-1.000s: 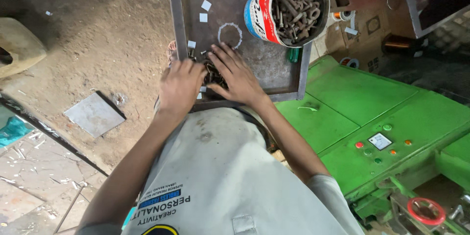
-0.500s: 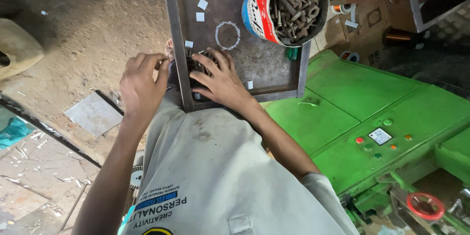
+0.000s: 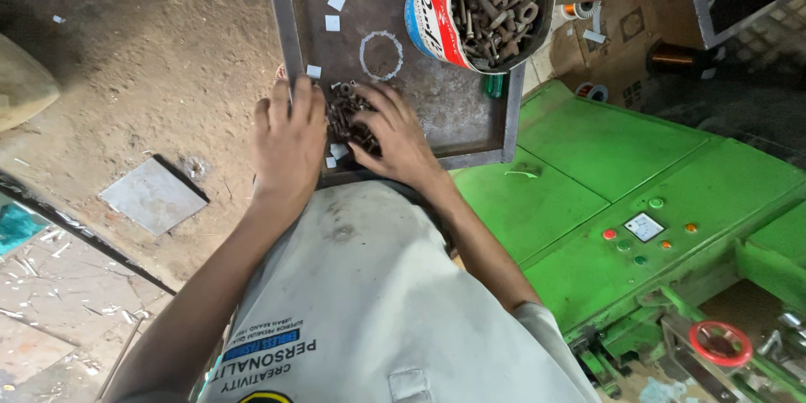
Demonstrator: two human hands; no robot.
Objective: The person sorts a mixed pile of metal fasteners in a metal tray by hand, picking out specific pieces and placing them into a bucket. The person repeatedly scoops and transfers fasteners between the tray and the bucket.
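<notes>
Both hands have drawn back together since the earlier frames: the left hand (image 3: 290,138), which sat out over the tray's edge half a second ago, now lies beside the right hand (image 3: 395,134) at the near rim, as it did a second ago.

Nearest the camera is the person's pale grey shirt (image 3: 369,302), with both bare forearms reaching forward from it. The left hand lies flat and palm down, fingers loosely spread across the left rim of the metal tray (image 3: 290,34), its fingertips at the edge of the small pile of bolts (image 3: 348,117). It does not appear to grip anything. The right hand is half curled over the pile, fingers bent down into the bolts; whether any bolt is pinched between them cannot be told, since the fingers hide it.

The step in hand looks like gathering or sorting the loose bolts between the two hands. By that reading, the next move calls for closing the fingers around a few pieces without pushing them over the near rim.

Farther along the tray lie scraps of white paper (image 3: 336,0) and a thin wire ring (image 3: 381,54), apart from the pile. At the far right corner stands a tin can (image 3: 437,13), red, white and blue, heaped with rusty bolts and nuts. To the right is a green machine (image 3: 604,168) with small buttons. To the left, a grey metal plate (image 3: 153,196) rests on the dirt floor (image 3: 126,50).
</notes>
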